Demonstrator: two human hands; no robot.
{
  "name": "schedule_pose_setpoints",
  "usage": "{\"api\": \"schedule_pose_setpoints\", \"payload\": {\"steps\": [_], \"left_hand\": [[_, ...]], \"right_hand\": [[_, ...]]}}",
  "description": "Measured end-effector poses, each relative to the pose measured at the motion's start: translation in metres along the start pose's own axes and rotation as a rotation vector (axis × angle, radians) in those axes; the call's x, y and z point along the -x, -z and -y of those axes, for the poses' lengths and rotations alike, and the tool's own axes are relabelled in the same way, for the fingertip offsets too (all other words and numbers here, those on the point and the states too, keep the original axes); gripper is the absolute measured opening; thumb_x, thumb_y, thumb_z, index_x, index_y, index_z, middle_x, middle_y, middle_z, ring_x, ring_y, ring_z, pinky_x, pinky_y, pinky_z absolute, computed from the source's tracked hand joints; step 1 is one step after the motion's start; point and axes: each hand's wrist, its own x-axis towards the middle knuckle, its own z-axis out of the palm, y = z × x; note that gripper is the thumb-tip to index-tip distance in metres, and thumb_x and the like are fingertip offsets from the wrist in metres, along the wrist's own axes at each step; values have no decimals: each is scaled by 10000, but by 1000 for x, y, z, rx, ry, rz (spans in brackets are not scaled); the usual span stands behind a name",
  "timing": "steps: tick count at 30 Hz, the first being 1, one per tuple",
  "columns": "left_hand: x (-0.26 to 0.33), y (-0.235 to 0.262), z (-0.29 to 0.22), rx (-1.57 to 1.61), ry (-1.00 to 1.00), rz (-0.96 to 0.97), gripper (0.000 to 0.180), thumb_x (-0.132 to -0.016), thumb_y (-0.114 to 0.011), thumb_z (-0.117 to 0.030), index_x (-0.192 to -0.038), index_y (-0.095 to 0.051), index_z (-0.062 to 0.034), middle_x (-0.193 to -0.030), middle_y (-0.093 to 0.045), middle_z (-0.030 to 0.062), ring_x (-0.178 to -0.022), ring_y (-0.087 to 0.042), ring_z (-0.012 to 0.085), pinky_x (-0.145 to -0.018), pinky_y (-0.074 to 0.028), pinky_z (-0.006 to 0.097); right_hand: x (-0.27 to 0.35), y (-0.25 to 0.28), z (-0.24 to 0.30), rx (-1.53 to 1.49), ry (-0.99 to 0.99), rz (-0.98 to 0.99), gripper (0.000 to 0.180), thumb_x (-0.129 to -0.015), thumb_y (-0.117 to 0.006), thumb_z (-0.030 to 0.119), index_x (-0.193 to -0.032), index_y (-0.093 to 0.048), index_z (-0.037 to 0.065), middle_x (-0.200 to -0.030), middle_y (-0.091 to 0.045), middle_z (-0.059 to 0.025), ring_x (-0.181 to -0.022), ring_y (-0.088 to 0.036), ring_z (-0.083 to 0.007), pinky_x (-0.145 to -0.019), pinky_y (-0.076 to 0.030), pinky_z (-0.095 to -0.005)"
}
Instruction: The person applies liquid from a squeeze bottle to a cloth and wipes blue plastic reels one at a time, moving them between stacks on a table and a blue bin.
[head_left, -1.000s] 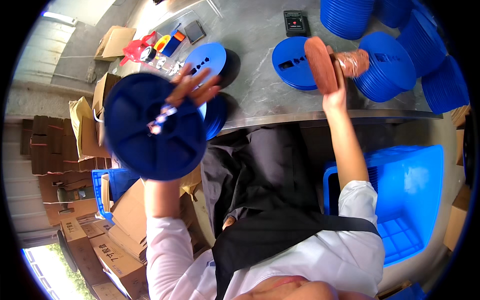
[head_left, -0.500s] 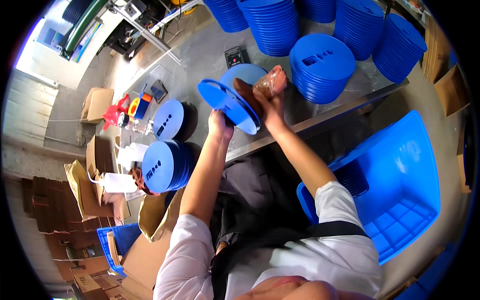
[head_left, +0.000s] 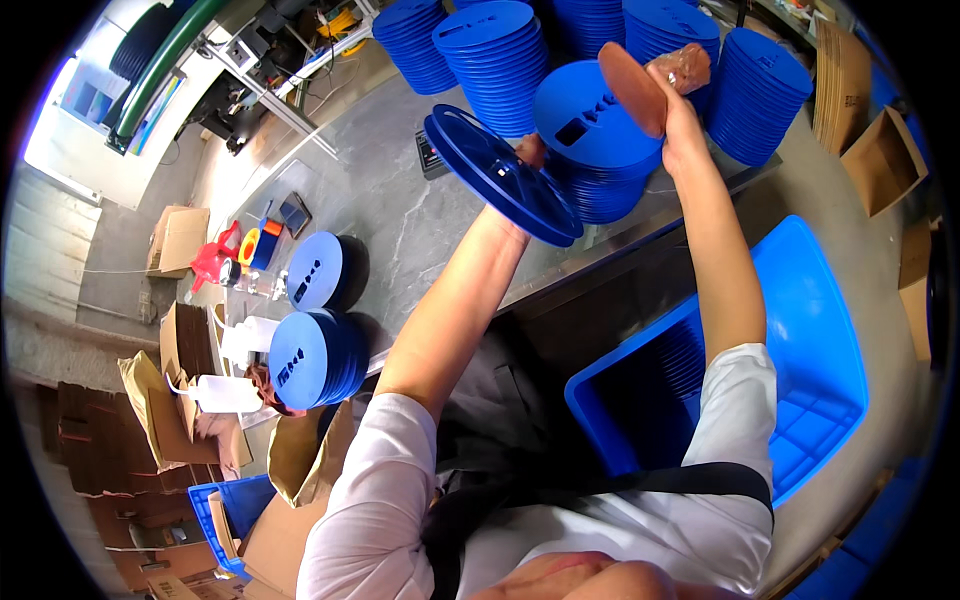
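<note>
My left hand [head_left: 508, 226] grips a blue plastic reel [head_left: 478, 170] with two round flanges, tilted above the table. Part of that hand is hidden behind the reel, and its fingertips show at the far side. In my right hand [head_left: 682, 128] is a flat, oval brown pad [head_left: 630, 88], along with a crumpled reddish-brown bundle [head_left: 686, 68] that looks wrapped in clear plastic. This hand is over the right edge of a stack of blue discs [head_left: 585, 125] with cut-outs in the top one. Whether the pad touches the stack I cannot tell.
More blue stacks [head_left: 490, 60] line the table's far side. Nearer left stand a short stack [head_left: 312, 360], a single reel [head_left: 316, 272] and white squeeze bottles [head_left: 222, 394]. A blue bin [head_left: 800, 330] sits on the floor to the right, beside the grey table [head_left: 400, 230].
My left hand has moved right with the reel and turned it, so its hub side faces me. My right hand has carried the pad and bundle right and farther away, over the stack.
</note>
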Motion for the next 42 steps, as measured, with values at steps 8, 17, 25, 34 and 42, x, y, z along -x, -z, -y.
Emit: {"api": "schedule_pose_setpoints", "payload": {"steps": [8, 17, 25, 34, 42], "left_hand": [[-17, 17, 12, -102, 27, -217, 95, -930, -617, -224, -854, -563, -206, -762, -506, -51, -701, -468, 134, -672, -410, 289], [-24, 25, 33, 155, -80, -17, 122, -940, -601, -220, -999, -521, -148, -925, -572, 13, -914, -544, 193, -868, -479, 398], [130, 68, -57, 43, -398, 22, 229, -923, -605, -186, -1100, -464, -152, -947, -564, 28, -924, -542, 193, -886, -477, 402], [423, 148, -75, -24, -577, -461, 375, -903, -610, -147, -1214, -400, -157, -972, -555, 45, -936, -540, 193, -907, -475, 407], [514, 188, -4, 162, -747, -782, 510, -886, -614, -113, -1315, -344, -161, -994, -547, 60, -946, -537, 194, -925, -473, 411]], "right_hand": [[-20, 38, -2, -250, -132, -100, 373, -988, -481, 328, -1296, -551, 128, -1296, -599, -8, -1174, -563, -138, -980, -445, -307], [17, -1, -3, -92, -76, -76, 426, -918, -624, 418, -1184, -644, 87, -1196, -651, -9, -1097, -586, -109, -970, -423, -292], [133, -54, -56, -410, 225, 166, 575, -997, -425, 432, -1411, -403, 33, -1413, -482, -114, -1281, -493, -241, -1099, -365, -378], [400, -117, -165, -291, -340, 711, 713, -990, -401, 411, -1500, -121, -1, -1396, -443, -113, -1269, -460, -204, -1123, -283, -364], [454, -147, -219, -247, -789, 998, 715, -976, -510, 400, -1484, -223, -13, -1334, -514, -115, -1216, -512, -208, -1086, -335, -342]]}}
